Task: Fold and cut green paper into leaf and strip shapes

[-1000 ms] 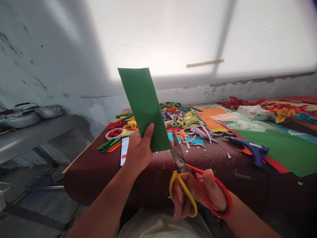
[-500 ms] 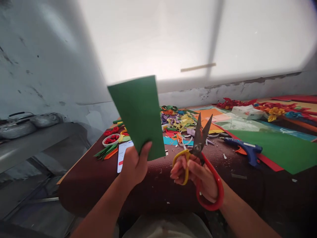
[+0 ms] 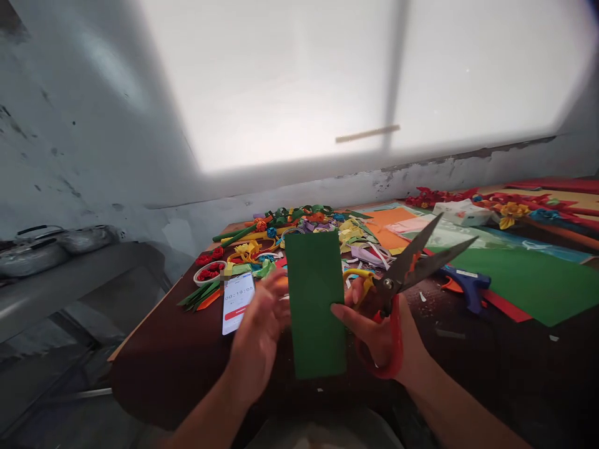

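Note:
A green paper strip (image 3: pixel 316 304) stands upright between my hands, above the near edge of the dark red table (image 3: pixel 178 330). My right hand (image 3: pixel 379 330) pinches the strip's right edge with the thumb while it holds scissors (image 3: pixel 412 265) with a red and a yellow handle. Their blades are apart and point up to the right. My left hand (image 3: pixel 259 330) is blurred, fingers spread, at the strip's left edge. Whether it touches the paper I cannot tell.
A phone (image 3: pixel 238 294) showing a timer lies left of my hands. Behind are coloured paper scraps (image 3: pixel 327 234), a small bowl of red rolls (image 3: pixel 209 272), a blue glue gun (image 3: pixel 461 280), green and orange sheets (image 3: pixel 528 280) and paper flowers (image 3: pixel 515 209). A grey shelf (image 3: pixel 56 274) stands at left.
The green strip came down from my left hand's raised grip to my right hand's thumb. My left hand let go and opened. The scissors swung right with the blades wider apart.

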